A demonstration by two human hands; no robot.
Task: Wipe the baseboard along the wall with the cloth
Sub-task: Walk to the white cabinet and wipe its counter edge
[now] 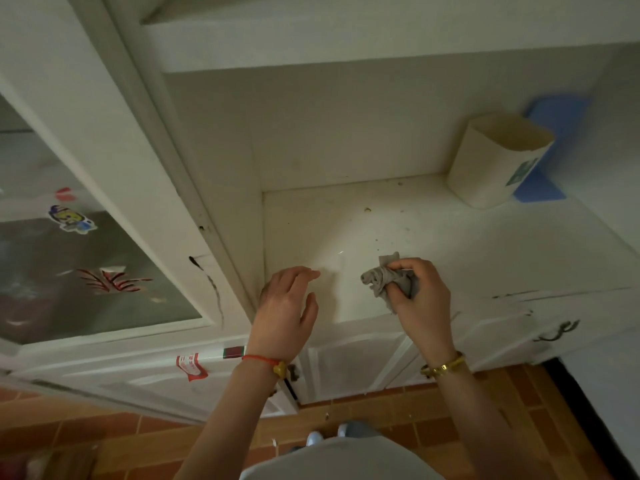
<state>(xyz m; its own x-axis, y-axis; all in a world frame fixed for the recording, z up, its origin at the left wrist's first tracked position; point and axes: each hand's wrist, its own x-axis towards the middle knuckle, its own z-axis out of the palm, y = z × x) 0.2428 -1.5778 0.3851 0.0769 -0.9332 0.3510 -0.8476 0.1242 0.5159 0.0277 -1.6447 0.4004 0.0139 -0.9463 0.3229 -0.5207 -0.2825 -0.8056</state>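
Head view: I am gripping the bunched grey cloth (388,280) in my right hand (417,296) near the shelf's (450,244) front edge, my left hand (287,306) hovering open and empty beside it.

The scene is dim and flat, with a greenish-grey cast over the white cabinet (214,109) and no strong light source in view. Soft shadow gathers in the back corner of the recess and under the upper shelf (346,53). One small glint shows on the dusty counter surface (341,251) (the only glare). Wide-angle distortion bends the cabinet frame and splays the tiled floor (450,420) toward the edges. Detail is soft throughout; the stickers on the glass door (69,220) and the blue item (554,112) at right look smeared.
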